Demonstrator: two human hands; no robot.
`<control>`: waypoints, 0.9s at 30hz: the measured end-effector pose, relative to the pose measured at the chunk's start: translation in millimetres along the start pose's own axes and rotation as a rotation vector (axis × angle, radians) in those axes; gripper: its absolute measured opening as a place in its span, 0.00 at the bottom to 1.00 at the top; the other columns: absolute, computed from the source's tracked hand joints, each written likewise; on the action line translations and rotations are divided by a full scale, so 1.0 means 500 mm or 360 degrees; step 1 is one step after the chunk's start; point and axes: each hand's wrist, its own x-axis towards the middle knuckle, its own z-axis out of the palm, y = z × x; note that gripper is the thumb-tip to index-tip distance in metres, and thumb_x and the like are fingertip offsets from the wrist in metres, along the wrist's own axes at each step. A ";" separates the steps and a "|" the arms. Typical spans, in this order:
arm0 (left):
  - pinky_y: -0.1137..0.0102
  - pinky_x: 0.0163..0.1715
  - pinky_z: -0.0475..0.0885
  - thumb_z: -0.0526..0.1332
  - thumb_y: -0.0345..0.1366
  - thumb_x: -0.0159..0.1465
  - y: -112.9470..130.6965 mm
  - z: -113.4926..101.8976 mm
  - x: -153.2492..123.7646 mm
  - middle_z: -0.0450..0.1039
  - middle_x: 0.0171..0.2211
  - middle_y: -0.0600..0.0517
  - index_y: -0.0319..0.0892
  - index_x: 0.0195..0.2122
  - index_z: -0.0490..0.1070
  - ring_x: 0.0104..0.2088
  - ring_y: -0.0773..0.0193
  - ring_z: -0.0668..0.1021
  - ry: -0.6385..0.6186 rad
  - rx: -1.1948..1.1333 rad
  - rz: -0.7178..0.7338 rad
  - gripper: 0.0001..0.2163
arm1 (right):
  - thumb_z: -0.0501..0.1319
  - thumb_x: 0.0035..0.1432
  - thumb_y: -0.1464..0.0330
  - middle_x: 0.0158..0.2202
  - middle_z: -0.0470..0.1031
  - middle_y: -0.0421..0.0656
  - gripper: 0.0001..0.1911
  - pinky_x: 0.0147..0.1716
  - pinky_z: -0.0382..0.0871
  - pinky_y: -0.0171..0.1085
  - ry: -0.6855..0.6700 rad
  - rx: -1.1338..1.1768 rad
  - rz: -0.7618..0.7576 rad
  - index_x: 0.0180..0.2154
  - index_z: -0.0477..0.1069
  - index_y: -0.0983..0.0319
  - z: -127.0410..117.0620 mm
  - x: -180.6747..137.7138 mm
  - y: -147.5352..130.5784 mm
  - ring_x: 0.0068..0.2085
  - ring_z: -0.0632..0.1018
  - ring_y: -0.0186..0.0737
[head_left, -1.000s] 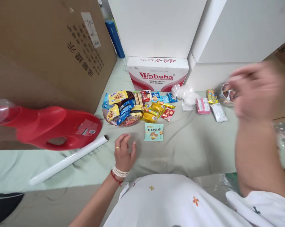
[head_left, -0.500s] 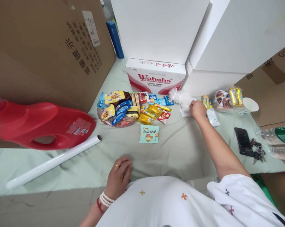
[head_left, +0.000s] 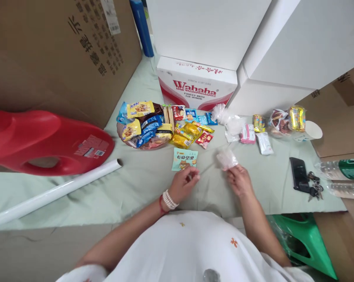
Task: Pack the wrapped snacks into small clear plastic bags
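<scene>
Clear packet (head_left: 227,159) pinched in right hand (head_left: 240,181), angled forward-left from fingertips, right of mint sachet (head_left: 185,156). Sachet's near edge partly covered by left hand (head_left: 183,184), half-curled, nothing seen held; contact unclear.

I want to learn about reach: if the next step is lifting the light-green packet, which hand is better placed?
Likely the left hand: it seems empty and overlaps the near edge of the light-green packet in view. The right hand is farther off, holding a clear plastic bag.
</scene>
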 end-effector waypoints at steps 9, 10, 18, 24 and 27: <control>0.70 0.31 0.65 0.69 0.47 0.56 -0.032 0.068 0.076 0.71 0.26 0.54 0.41 0.30 0.74 0.28 0.66 0.70 -0.0028 -0.0464 -0.0290 0.14 | 0.76 0.44 0.55 0.22 0.69 0.33 0.22 0.16 0.39 0.28 -0.0094 0.0090 0.0163 0.32 0.69 0.60 0.010 -0.065 0.047 0.18 0.52 0.23; 0.70 0.30 0.65 0.69 0.49 0.56 -0.038 0.057 0.074 0.70 0.26 0.55 0.41 0.30 0.74 0.27 0.67 0.69 0.0004 -0.0510 -0.0349 0.15 | 0.75 0.44 0.55 0.21 0.68 0.32 0.22 0.16 0.39 0.28 -0.0067 0.0089 0.0139 0.32 0.69 0.60 -0.001 -0.057 0.038 0.18 0.51 0.23; 0.73 0.21 0.56 0.67 0.58 0.56 -0.032 0.015 0.030 0.63 0.20 0.59 0.42 0.30 0.70 0.20 0.71 0.63 0.0067 -0.0551 -0.0544 0.22 | 0.66 0.60 0.52 0.45 0.79 0.45 0.23 0.27 0.71 0.36 0.0038 -0.0435 -0.0638 0.51 0.70 0.57 -0.011 0.015 -0.046 0.29 0.73 0.34; 0.72 0.24 0.55 0.66 0.61 0.57 0.000 0.001 0.035 0.58 0.19 0.59 0.42 0.23 0.65 0.23 0.70 0.60 -0.0132 -0.0426 -0.0476 0.25 | 0.67 0.62 0.57 0.51 0.78 0.48 0.17 0.51 0.73 0.47 -0.0615 -0.1176 -0.1101 0.51 0.76 0.54 0.044 -0.022 -0.020 0.52 0.76 0.48; 0.71 0.25 0.56 0.63 0.63 0.59 0.005 -0.030 0.046 0.56 0.19 0.58 0.43 0.20 0.60 0.24 0.70 0.59 -0.0344 -0.0305 -0.0403 0.28 | 0.63 0.65 0.59 0.38 0.79 0.45 0.09 0.43 0.74 0.42 -0.0721 -0.1197 -0.0916 0.41 0.79 0.56 0.040 -0.023 0.019 0.41 0.78 0.44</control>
